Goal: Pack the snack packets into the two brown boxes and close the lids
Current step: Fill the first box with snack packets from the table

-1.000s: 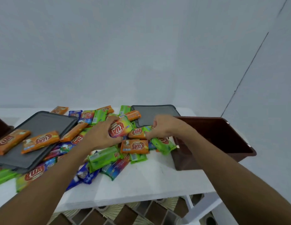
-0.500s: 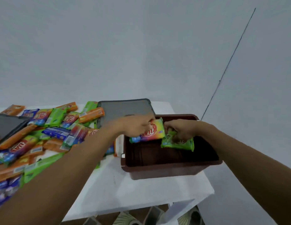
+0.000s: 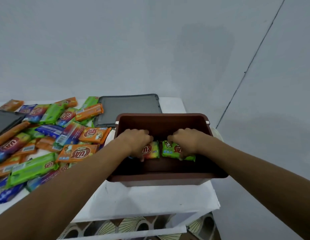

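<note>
While the left hand (image 3: 136, 142) and right hand (image 3: 184, 141) are each gripping one snack packet inside the brown box (image 3: 161, 177) at the middle, the big pile (image 3: 47, 139) at left is waiting.

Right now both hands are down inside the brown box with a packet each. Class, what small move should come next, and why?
Probably let go and lift both hands out. The left hand presses a red-yellow packet and the right hand a green packet flat on the floor of the box, side by side. Many packets wait on the table.
</note>
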Available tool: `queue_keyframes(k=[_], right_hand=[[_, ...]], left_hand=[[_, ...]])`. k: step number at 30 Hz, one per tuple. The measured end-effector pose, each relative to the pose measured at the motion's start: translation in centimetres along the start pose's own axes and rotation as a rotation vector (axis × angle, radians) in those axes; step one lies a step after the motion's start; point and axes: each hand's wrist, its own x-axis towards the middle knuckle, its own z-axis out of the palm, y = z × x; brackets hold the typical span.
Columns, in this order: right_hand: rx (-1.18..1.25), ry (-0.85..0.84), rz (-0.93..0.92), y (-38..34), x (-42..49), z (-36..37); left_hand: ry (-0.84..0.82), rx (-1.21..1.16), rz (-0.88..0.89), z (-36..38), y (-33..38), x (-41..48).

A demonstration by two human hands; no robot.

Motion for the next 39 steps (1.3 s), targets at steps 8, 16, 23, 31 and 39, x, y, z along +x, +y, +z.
queue_keyframes(k=[8, 16, 23, 31, 39], right_hand=[[0.079, 0.079, 0.076, -2.5, -2.6, 2.0], [0.017, 0.072, 0.154, -3.1, -3.0, 1.3], [0.120, 0.326, 0.136, -4.4, -3.2, -2.4], [0.259, 0.708, -0.046, -15.4, -0.1, -9.1], [0.061, 0.338, -0.083, -26.0, 7.3, -10.1]], left_hand=[[-0.025, 0.075, 0.024, 1.3, 0.3, -1.6], [0.060, 0.231, -0.007, 0.4, 0.7, -2.5], [0.445, -0.077, 0.167, 1.2, -5.9, -8.3], [0.320, -0.191, -0.153, 11.1, -16.1, -16.4], [0.243, -0.559, -0.225, 18.6, -21.2, -21.0]])
